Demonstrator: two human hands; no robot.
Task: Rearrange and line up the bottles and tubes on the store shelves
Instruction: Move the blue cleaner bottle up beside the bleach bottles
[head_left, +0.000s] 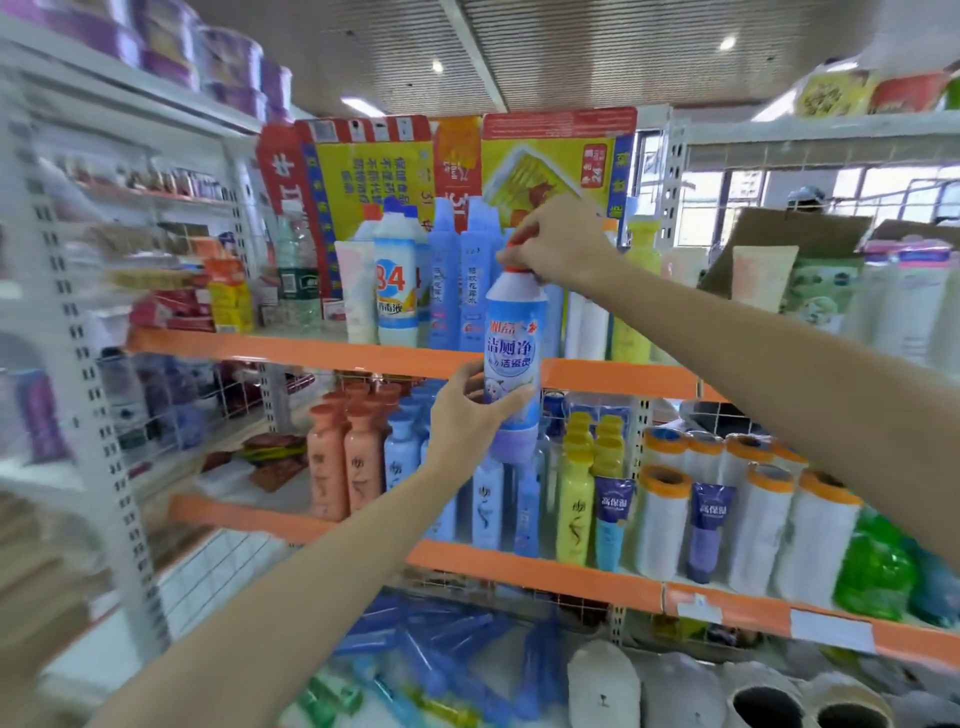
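Note:
I hold a tall white-and-blue cleaner bottle (514, 343) with an orange cap upright in front of the upper orange shelf (311, 351). My left hand (470, 413) grips its lower part from the left. My right hand (553, 244) pinches the orange cap from above. Behind it on the upper shelf stand a white "84" bottle (396, 280), blue bottles (444, 280), a white tube (356, 291) and a yellow bottle (639, 291). The middle shelf (519, 566) carries rows of pink bottles (327, 467), blue bottles (402, 452), yellow bottles (574, 504) and purple tubes (613, 519).
White rolls with orange ends (753, 530) fill the middle shelf's right side, with green packs (878, 566) beyond. Colourful cartons (467, 161) stand behind the upper row. A bin of blue tubes (441, 654) lies below. A white upright (78, 364) borders the left shelving.

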